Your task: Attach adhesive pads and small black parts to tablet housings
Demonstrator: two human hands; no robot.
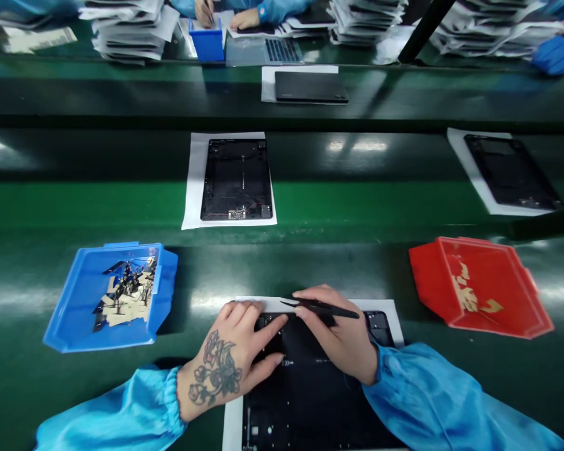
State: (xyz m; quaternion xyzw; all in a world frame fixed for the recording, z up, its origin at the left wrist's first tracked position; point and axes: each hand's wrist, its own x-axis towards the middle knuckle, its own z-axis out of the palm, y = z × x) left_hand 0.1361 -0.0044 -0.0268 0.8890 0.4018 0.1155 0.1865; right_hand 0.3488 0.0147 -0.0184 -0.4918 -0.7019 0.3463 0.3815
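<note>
A black tablet housing (319, 401) lies on a white sheet of paper (234, 416) on the bench in front of me. My left hand (237, 351) rests across the upper left corner of the housing, fingers stretched out and thumb apart, holding nothing. Black tweezers (329, 308) are pinched between the thumb and fingers of my right hand (341, 338), over the top edge of the housing. Their tips point left toward my left index finger. Whether the tips hold a small part cannot be made out.
A blue bin (70, 307) with small dark parts and beige pieces stands left; a red bin (512, 300) with beige scraps stands right. Beyond, open tablet housings (237, 178) (510, 172) lie on paper. Across the line, co-workers' hands (245, 19) show near paper stacks (129, 31).
</note>
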